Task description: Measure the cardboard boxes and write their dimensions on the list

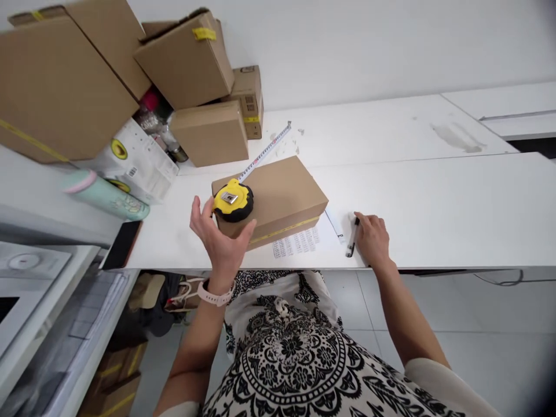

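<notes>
Left of centre, one tape measure (234, 201) is flanked by the left hand's (223, 250) open fingers, over one box (282, 194); right of centre, one pen (352, 238) is touched by the right hand's (372, 240) curled fingers, grip unclear.

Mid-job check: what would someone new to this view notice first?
Probably the yellow and black tape measure on the closed cardboard box, its blade stretching past the box's far edge and the left hand spread around its near side. Next, the black-and-white patterned clothing at bottom centre, and the brown boxes piled at upper left.
</notes>
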`<state>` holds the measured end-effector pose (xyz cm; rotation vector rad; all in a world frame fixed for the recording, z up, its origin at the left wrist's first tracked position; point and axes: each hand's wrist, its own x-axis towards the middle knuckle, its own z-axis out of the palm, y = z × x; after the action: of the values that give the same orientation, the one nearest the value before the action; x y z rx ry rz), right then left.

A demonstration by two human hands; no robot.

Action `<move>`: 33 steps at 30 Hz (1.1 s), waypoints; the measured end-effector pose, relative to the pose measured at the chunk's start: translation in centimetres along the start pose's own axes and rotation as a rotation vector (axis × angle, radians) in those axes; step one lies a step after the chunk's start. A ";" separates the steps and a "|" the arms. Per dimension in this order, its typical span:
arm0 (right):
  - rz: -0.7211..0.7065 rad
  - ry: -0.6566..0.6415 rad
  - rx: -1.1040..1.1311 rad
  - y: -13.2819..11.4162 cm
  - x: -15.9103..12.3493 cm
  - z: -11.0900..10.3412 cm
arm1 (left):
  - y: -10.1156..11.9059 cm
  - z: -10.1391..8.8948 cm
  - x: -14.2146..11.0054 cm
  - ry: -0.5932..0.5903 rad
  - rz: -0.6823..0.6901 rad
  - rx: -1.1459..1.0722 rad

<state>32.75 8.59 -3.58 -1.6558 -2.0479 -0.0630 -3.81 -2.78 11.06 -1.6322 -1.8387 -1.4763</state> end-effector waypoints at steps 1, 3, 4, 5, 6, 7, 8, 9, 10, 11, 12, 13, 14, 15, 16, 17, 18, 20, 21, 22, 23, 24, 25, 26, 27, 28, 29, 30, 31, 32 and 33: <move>0.013 0.018 0.004 -0.1 -0.1 0.0 | -0.7 0.1 0.9 -0.049 -0.073 -0.033; 0.051 0.054 0.010 -0.4 -0.1 -0.1 | -1.9 0.7 2.3 -0.161 -0.216 -0.118; 0.070 0.073 0.014 -0.6 -0.1 -0.3 | -2.3 1.0 2.8 -0.200 -0.283 -0.147; 0.085 0.094 0.019 -0.7 0.0 -0.4 | -2.6 1.3 3.1 -0.216 -0.338 -0.163; 0.096 0.118 0.027 -0.8 0.2 -0.7 | -2.8 1.5 3.4 -0.209 -0.372 -0.172; 0.102 0.146 0.037 -1.0 0.4 -0.9 | -2.8 1.6 3.6 -0.182 -0.388 -0.181; 0.105 0.177 0.050 -1.1 0.6 -1.3 | -2.8 1.6 3.8 -0.146 -0.394 -0.204; 0.106 0.209 0.068 -1.3 0.9 -1.7 | -2.8 1.4 4.0 -0.109 -0.402 -0.250; 0.104 0.242 0.091 -1.6 1.2 -2.1 | -2.7 1.1 4.2 -0.076 -0.416 -0.318; 0.102 0.273 0.121 -1.9 1.5 -2.7 | -2.7 0.7 4.4 -0.046 -0.443 -0.399; 0.102 0.302 0.160 -2.3 1.9 -3.2 | -2.6 0.1 4.7 -0.026 -0.481 -0.489; 0.103 0.328 0.209 -2.8 2.2 -3.8 | -2.5 -0.5 5.0 -0.024 -0.529 -0.582; 0.107 0.349 0.265 -3.4 2.6 -4.4 | -2.4 -1.1 5.4 -0.038 -0.583 -0.665; 0.112 0.368 0.327 -4.0 3.0 -5.0 | -2.4 -1.7 5.7 -0.063 -0.640 -0.731; 0.114 0.383 0.391 -4.8 3.3 -5.6 | -2.3 -2.2 6.0 -0.091 -0.695 -0.777; 0.112 0.394 0.455 -5.5 3.7 -6.1 | -2.2 -2.7 6.3 -0.115 -0.744 -0.803; 0.106 0.398 0.515 -6.2 4.1 -6.5 | -2.2 -3.2 6.5 -0.122 -0.782 -0.811; 0.093 0.378 0.627 -7.5 4.8 -6.9 | -2.5 -3.9 6.8 -0.092 -0.833 -0.794; 0.088 0.352 0.678 -8.0 5.2 -7.0 | -2.8 -4.2 6.8 -0.077 -0.856 -0.784; 0.082 0.314 0.722 -8.5 5.7 -6.9 | -3.1 -4.5 6.8 -0.069 -0.881 -0.776; 0.073 0.269 0.760 -8.9 6.1 -6.7 | -3.5 -4.7 6.8 -0.068 -0.904 -0.770; 0.062 0.218 0.790 -9.2 6.6 -6.4 | -3.9 -5.0 6.7 -0.074 -0.923 -0.764; 0.048 0.167 0.816 -9.6 7.0 -6.1 | -4.4 -5.2 6.7 -0.083 -0.939 -0.757; 0.034 0.118 0.840 -9.9 7.5 -5.8 | -4.8 -5.5 6.6 -0.091 -0.950 -0.745; 0.023 0.076 0.866 -10.3 7.9 -5.5 | -5.2 -5.7 6.5 -0.095 -0.957 -0.730; 0.016 0.034 0.893 -10.6 8.3 -5.3 | -5.6 -5.9 6.5 -0.095 -0.963 -0.710; 0.015 -0.006 0.920 -11.0 8.6 -5.1 | -5.9 -6.1 6.5 -0.095 -0.971 -0.688; 0.020 -0.047 0.944 -11.4 8.8 -5.0 | -6.2 -6.3 6.5 -0.093 -0.980 -0.667; 0.028 -0.087 0.962 -11.9 9.0 -5.0 | -6.4 -6.5 6.5 -0.090 -0.990 -0.650; 0.038 -0.125 0.973 -12.3 9.2 -5.1 | -6.5 -6.7 6.6 -0.087 -1.002 -0.642; 0.045 -0.157 0.977 -12.7 9.3 -5.2 | -6.6 -7.0 6.7 -0.081 -1.013 -0.641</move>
<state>21.57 11.97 8.14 -1.0771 -1.6782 0.9485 -14.43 -3.47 15.87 -0.8970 -2.5893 -2.6370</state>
